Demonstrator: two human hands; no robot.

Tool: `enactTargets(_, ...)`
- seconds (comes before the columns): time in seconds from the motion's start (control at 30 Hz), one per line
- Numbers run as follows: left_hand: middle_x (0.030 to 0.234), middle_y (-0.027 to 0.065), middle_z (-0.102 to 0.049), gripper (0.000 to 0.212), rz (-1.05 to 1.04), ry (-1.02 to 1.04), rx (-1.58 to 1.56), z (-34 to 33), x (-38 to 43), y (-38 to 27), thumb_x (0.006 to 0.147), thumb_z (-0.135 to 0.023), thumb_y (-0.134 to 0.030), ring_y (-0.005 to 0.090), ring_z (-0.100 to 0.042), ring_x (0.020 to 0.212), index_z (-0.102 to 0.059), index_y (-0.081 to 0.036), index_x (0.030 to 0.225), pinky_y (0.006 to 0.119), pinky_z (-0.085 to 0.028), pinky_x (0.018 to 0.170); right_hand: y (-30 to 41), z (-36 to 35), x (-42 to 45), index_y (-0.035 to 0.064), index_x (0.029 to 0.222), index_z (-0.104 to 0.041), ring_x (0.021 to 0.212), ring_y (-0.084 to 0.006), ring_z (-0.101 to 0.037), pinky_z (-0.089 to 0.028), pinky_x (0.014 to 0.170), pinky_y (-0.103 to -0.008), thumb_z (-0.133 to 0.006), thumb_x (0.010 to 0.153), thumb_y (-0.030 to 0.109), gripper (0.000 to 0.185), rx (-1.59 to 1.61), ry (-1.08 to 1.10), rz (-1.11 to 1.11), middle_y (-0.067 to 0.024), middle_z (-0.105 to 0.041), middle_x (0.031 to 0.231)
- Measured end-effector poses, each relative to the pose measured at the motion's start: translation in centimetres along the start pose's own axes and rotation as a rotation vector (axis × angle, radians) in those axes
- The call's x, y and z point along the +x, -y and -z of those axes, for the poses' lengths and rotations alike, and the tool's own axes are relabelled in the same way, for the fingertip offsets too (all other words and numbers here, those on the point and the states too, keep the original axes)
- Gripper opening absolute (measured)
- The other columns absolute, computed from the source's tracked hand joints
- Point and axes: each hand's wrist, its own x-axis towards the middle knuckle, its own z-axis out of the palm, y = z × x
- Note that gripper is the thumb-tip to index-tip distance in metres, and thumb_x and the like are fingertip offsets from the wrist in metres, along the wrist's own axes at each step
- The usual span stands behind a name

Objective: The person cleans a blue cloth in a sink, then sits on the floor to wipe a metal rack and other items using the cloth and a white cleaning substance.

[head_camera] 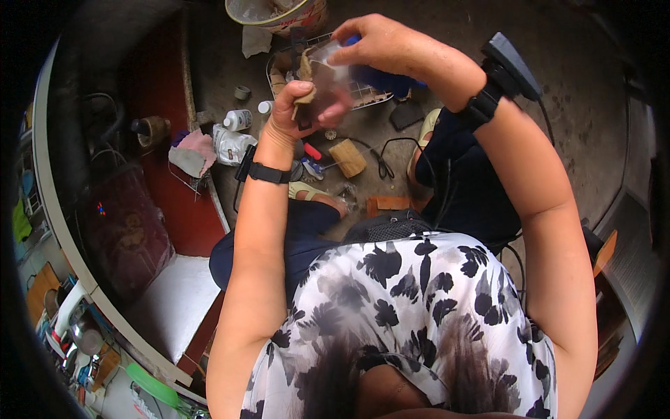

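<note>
My left hand (309, 107) holds a tan scrap of cloth or leather (305, 70) and a dark flat piece between thumb and fingers. Against these, my right hand (361, 42) pinches a clear, filmy piece (335, 55) that looks like plastic, blurred at its edge. Something blue (384, 81) shows under my right wrist; its kind is unclear. Behind both hands a wire basket (390, 97) lined with cardboard stands on the floor.
A bucket (309, 17) stands beyond the basket. White bottles (238, 120), a white plastic bag (233, 145), a yellowish block (348, 158), a blue-handled tool (312, 168) and black cables (384, 162) lie near my feet. Pink and grey cloths (192, 153) are at the left.
</note>
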Motion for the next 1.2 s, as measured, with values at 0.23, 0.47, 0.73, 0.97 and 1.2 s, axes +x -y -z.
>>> enactTargets(0.23,0.105,0.026,-0.057,0.088,-0.038,0.055,0.03,-2.6,-0.1,-1.5,0.09,-0.044,-0.064,0.0271,-0.063,0.077,-0.037,0.009,0.139,0.032,-0.054,0.061,-0.6,0.0,0.7,0.0048,0.093,-0.069,0.066,-0.0115,-0.061,-0.05,0.064,-0.0255,-0.072,0.076,0.016,0.02,0.307,0.017,-0.032,-0.0052,-0.066,0.077)
enactTargets(0.47,0.14,0.0164,-0.049,0.064,-0.268,-0.296,-0.015,-3.0,-2.4,-2.1,0.1,-0.039,-0.051,0.0378,-0.057,0.118,-0.038,-0.004,0.144,0.056,-0.05,0.094,-1.5,0.5,1.5,0.0068,0.088,-0.071,0.067,-0.0134,-0.063,-0.051,0.065,-0.0283,-0.074,0.073,0.023,0.022,0.266,-0.156,-0.046,-0.0055,-0.068,0.075)
enactTargets(0.73,0.111,0.0115,-0.066,0.026,-0.361,-0.593,0.264,-3.9,-1.9,-2.5,0.093,-0.06,-0.01,0.0243,-0.066,0.099,-0.058,-0.002,0.118,0.048,-0.059,0.08,-1.7,0.1,1.7,0.0045,0.092,-0.069,0.063,-0.0111,-0.061,-0.051,0.059,-0.0251,-0.07,0.08,0.018,0.018,0.296,-0.174,-0.055,-0.005,-0.066,0.074)
enactTargets(0.97,0.108,0.009,-0.066,0.022,-0.338,-0.642,0.168,-3.5,-0.6,-1.8,0.092,-0.063,-0.008,0.0254,-0.067,0.096,-0.06,-0.005,0.114,0.046,-0.061,0.074,-0.6,-0.2,1.1,0.0069,0.101,-0.072,0.073,-0.0115,-0.065,-0.053,0.072,-0.0277,-0.067,0.082,0.021,0.024,0.091,-0.289,0.073,-0.0064,-0.07,0.082)
enactTargets(1.2,0.107,0.0107,-0.067,0.022,-0.389,-0.577,0.052,-0.4,1.6,-5.0,0.094,-0.062,-0.012,0.0249,-0.066,0.098,-0.061,-0.004,0.114,0.038,-0.061,0.077,-0.6,0.2,2.5,0.0188,0.127,-0.062,0.089,-0.0334,-0.069,-0.055,0.079,-0.0392,-0.069,0.081,0.024,0.047,0.435,-0.357,0.162,-0.0177,-0.07,0.106)
